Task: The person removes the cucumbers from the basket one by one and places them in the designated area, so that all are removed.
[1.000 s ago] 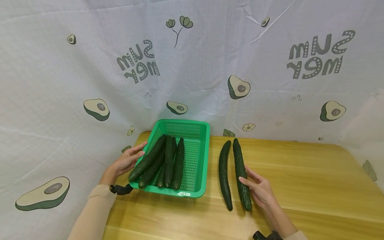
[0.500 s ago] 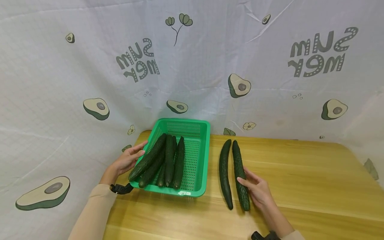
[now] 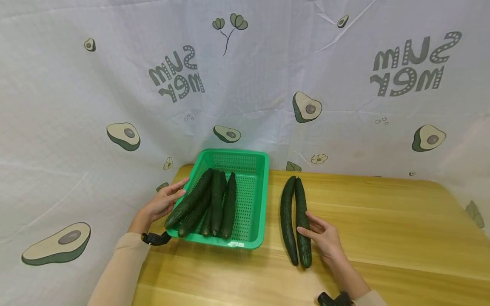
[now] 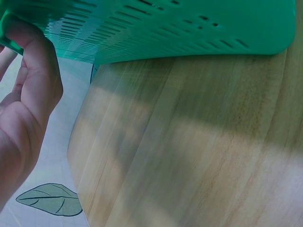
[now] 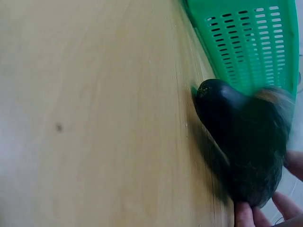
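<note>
The left hand (image 3: 162, 203) holds the left rim of a green plastic basket (image 3: 265, 195). In the left wrist view, a digit of the left hand (image 4: 35, 90) hooks over that rim. Several dark green cucumbers (image 3: 217, 204) lie lengthwise in the basket's left and middle part. On the wooden table to its right, the right hand (image 3: 323, 238) grips a cucumber (image 3: 301, 204) by its side, thumb on top. Another, slightly curved cucumber (image 3: 286, 212) lies just left of it; their far ends meet. The right wrist view shows both as merged, blurred dark shapes (image 5: 251, 142).
The wooden table (image 3: 383, 221) extends to the right of the right hand. Behind and to the left hangs a pale cloth (image 3: 260, 85) printed with avocados and mirrored lettering. Black wrist cameras sit on both wrists.
The right hand has moved left with its cucumber, closing most of the gap to the curved cucumber. The left hand still holds the basket rim.
</note>
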`<state>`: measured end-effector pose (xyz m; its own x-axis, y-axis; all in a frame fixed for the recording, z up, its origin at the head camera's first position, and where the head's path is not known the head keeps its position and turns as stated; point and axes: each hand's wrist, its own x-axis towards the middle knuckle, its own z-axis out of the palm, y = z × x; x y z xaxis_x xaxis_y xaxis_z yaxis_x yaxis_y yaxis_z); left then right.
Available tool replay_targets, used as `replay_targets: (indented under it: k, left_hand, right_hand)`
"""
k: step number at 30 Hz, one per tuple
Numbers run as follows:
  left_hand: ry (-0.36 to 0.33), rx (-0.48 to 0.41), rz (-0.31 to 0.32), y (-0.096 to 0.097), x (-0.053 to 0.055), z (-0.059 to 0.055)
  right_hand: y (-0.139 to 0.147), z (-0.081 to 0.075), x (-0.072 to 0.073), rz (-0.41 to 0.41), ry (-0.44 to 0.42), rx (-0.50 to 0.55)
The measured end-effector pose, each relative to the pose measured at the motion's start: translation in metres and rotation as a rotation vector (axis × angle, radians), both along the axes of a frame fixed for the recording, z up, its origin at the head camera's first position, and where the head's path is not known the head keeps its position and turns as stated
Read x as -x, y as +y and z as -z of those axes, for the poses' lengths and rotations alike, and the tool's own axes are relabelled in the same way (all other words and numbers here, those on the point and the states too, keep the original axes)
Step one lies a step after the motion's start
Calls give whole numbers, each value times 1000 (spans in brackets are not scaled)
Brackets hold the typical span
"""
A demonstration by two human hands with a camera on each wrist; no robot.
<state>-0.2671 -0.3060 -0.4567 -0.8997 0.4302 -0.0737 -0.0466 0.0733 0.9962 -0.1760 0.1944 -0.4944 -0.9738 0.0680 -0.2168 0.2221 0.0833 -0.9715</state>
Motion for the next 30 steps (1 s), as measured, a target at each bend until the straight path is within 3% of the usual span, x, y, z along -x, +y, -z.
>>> replay_targets:
  k: [10,30]
  left_hand:
    - [-5,8,-5,1,0,-1]
    - [-7,-2,1,1,1,0]
  right_hand:
    - [1,1,1,-22,18,-120]
    - [14,-2,3,-88,13,-153]
